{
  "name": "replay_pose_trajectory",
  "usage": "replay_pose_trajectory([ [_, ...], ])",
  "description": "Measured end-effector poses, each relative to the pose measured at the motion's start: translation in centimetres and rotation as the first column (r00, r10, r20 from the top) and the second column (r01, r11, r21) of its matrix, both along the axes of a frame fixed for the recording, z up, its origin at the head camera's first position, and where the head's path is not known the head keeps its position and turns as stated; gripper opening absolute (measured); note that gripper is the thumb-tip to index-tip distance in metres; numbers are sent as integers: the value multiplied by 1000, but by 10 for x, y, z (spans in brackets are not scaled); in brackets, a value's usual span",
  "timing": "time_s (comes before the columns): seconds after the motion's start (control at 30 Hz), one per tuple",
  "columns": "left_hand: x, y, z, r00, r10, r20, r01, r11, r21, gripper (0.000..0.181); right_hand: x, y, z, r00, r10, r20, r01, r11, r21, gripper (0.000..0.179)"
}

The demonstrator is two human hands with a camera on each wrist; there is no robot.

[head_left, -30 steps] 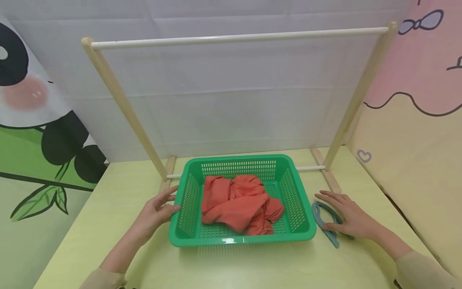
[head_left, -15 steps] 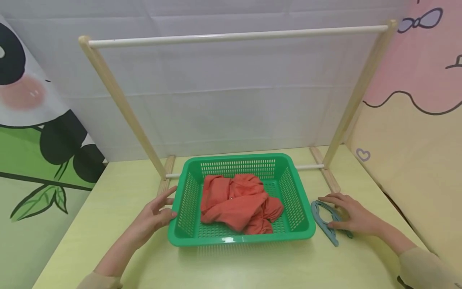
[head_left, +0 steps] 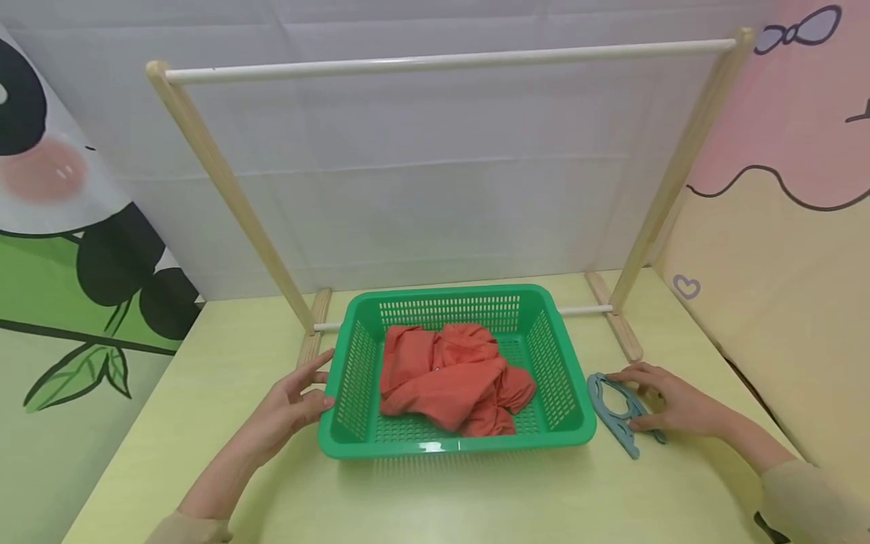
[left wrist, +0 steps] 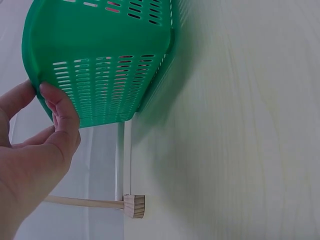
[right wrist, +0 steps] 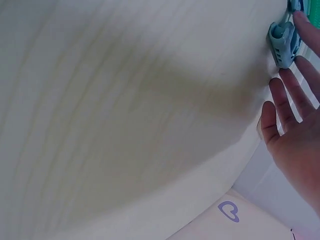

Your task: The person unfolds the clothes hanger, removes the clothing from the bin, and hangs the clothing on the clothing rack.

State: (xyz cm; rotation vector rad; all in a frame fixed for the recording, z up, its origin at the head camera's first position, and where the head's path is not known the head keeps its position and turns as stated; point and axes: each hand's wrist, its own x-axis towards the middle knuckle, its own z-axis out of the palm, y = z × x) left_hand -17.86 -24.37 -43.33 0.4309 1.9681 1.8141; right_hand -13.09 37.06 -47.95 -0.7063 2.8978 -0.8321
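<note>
A green plastic basket [head_left: 458, 447] stands on the table with a crumpled red garment [head_left: 448, 378] in it. My left hand [head_left: 288, 412] is at its left side; in the left wrist view, the thumb and a finger pinch the basket's rim [left wrist: 31, 65]. To the right of the basket lies a blue-grey folding clothes hanger [head_left: 615, 427], its arms folded. My right hand [head_left: 680, 404] holds it between thumb and fingertips. In the right wrist view the hanger [right wrist: 283, 47] is partly cut off, and the other fingers of the right hand [right wrist: 297, 125] spread loosely.
Behind the basket rises a wooden rack with a white top rail [head_left: 448, 62]. Its wooden feet [head_left: 621, 325] flank the basket at the back of the pale table [head_left: 435, 502]. A white cloth [head_left: 442, 189] hangs behind, with printed panels on both sides.
My right hand has lowered, and its fingers have closed in on the hanger, which has shifted slightly. The left hand stays at the basket's rim; its thumb has slid a little.
</note>
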Motion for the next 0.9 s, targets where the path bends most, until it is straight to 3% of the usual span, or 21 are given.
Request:
replay_pose_trajectory([
  [0.33, 0, 0, -1, 1000, -3, 5, 3, 1000, 3, 76, -3, 4, -4, 999, -6, 50, 5, 1000, 4, 71],
  [0.57, -1, 0, -1, 1000, -8, 6, 8, 1000, 9, 75, 0, 5, 1, 981, 40, 188, -42, 999, 7, 91],
  [0.7, -1, 0, -1, 1000, -5, 3, 5, 1000, 7, 75, 2, 1, 9, 974, 81, 213, -68, 996, -66, 86],
  [0.9, 0, 1, -1, 1000, 0, 6, 0, 1000, 10, 76, 1, 0, 9, 981, 19, 191, -11, 999, -42, 77],
])
